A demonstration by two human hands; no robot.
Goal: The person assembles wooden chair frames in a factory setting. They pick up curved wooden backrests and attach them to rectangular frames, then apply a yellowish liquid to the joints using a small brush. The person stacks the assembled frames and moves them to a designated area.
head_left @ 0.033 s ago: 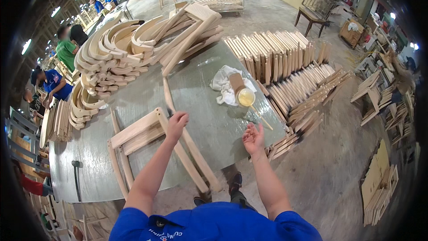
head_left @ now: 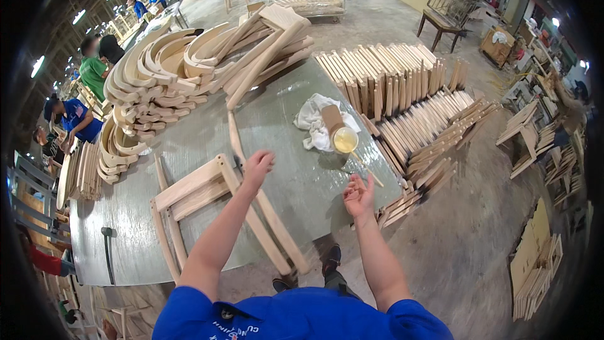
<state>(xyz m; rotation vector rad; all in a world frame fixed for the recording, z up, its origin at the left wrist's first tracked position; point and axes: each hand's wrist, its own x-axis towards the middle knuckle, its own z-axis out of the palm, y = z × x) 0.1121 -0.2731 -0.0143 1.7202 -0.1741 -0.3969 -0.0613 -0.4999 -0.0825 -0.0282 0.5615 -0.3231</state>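
A pale wooden chair frame (head_left: 189, 190), with legs joined by wide rails, lies on the grey worktable (head_left: 211, 127). Alongside its right leg runs a long curved wooden leg piece (head_left: 281, 234). Above that piece is my left hand (head_left: 258, 169), its fingers curled closed; whatever they might hold is hidden. My right hand (head_left: 358, 195) is palm up near the table's right edge, fingers loosely bent and apart, holding nothing. Just beyond it stands a cup of yellowish stuff (head_left: 345, 141) with a thin stick (head_left: 368, 169) by it. A white cloth (head_left: 310, 119) and a brown block (head_left: 331, 118) lie behind the cup.
Curved wooden parts (head_left: 148, 79) are piled at the table's far left, beside stacked frames (head_left: 277, 38). Bundles of wooden legs (head_left: 402, 110) stand right of the table. A dark hammer-like tool (head_left: 108, 245) lies at left. A co-worker in blue (head_left: 82, 119) is beyond the left edge.
My left hand has shifted slightly right and away from me across the long leg piece. My right hand has hardly moved. The whole view has shifted slightly.
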